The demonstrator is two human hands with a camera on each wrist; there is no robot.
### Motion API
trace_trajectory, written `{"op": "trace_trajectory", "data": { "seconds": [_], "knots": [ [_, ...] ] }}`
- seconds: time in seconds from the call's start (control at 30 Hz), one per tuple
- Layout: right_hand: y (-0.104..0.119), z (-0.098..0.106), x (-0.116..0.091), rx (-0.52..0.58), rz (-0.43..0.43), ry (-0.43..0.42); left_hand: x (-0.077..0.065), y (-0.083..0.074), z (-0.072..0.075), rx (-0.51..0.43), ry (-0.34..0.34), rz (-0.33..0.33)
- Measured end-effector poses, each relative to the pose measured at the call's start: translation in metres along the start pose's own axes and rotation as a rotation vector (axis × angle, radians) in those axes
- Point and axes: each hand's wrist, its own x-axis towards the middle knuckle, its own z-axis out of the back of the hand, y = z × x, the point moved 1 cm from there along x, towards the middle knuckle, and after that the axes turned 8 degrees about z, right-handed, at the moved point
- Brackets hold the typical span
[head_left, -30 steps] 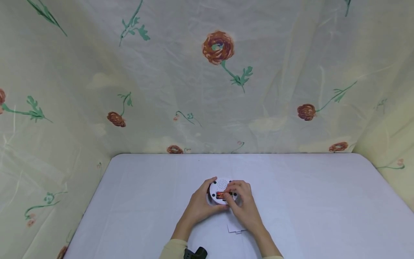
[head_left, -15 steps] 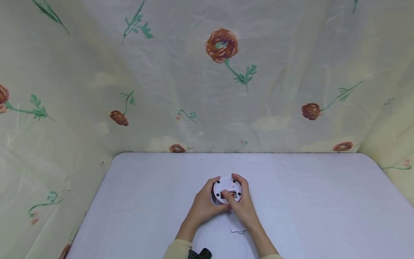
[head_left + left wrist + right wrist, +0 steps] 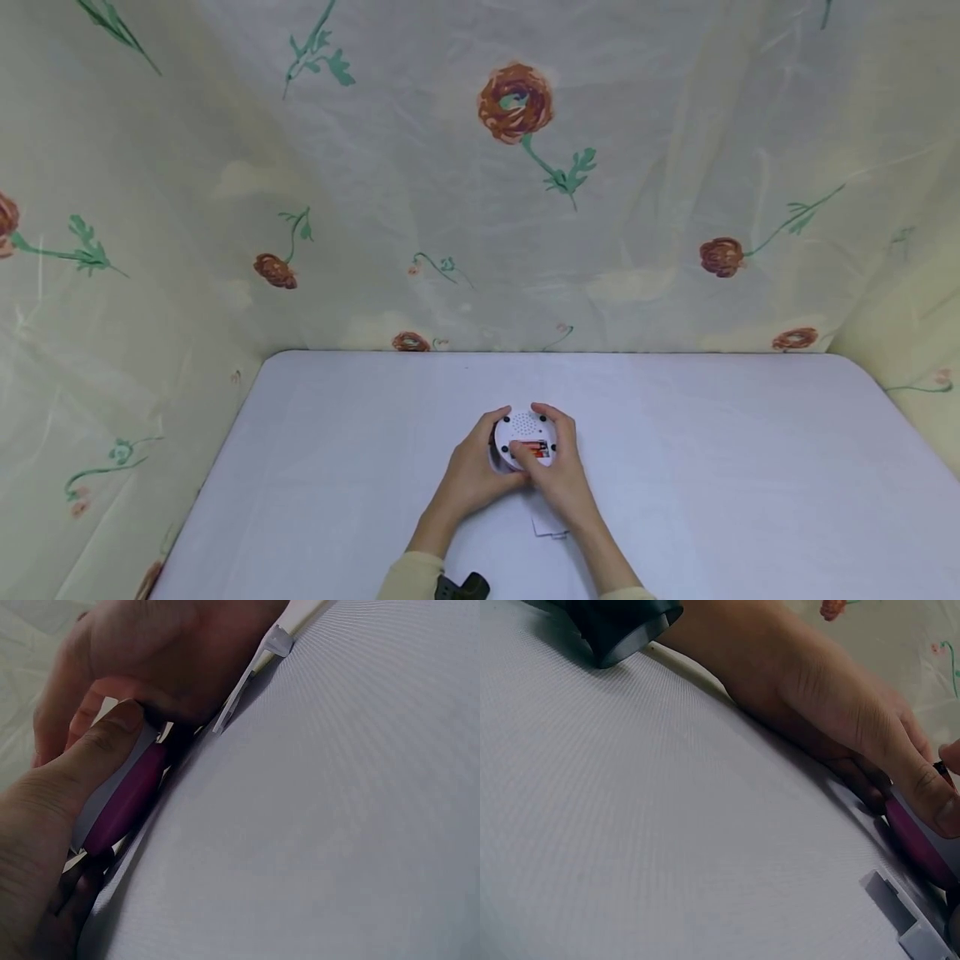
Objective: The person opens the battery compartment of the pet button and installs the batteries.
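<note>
A round white device (image 3: 522,423) lies with its underside up, showing speaker holes, small black feet and a battery bay. Its side is magenta in both wrist views. Orange-red batteries (image 3: 538,448) sit in the bay; the thumb partly hides them. My left hand (image 3: 468,475) grips the device around its left edge, thumb along the near side. My right hand (image 3: 564,471) holds the right side, index finger at the far edge, while its thumb (image 3: 522,452) presses at the left end of the batteries. A white battery cover (image 3: 546,525) rests on the table by my right wrist.
The white-covered table (image 3: 337,433) reaches back to a flower-patterned curtain (image 3: 600,250), which also stands at both sides. A black strapped-on device (image 3: 461,587) is on my left wrist.
My right fingers have gone from pinching at a battery to holding the device's right edge, with the thumb on the bay. That thumb has since slid slightly left, uncovering more of the batteries.
</note>
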Motion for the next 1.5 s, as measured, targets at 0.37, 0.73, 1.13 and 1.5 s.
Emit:
{"op": "trace_trajectory", "data": {
  "seconds": [0.37,0.73,1.13,1.5],
  "knots": [
    [0.0,0.0009,0.0004,-0.039,0.022,-0.001,-0.0004,-0.0001,-0.002,-0.023,0.012,0.029],
    [0.0022,0.0,0.0004,-0.084,0.061,-0.02,-0.0007,-0.0003,-0.0001,-0.013,0.007,0.036],
    [0.0013,0.0002,0.0001,-0.094,0.089,-0.012,-0.0001,0.0004,-0.0011,-0.011,0.016,0.026],
    [-0.0025,0.0042,0.0014,-0.071,0.094,-0.058,-0.0006,0.0006,-0.0004,0.0,0.01,-0.016]
  ]
}}
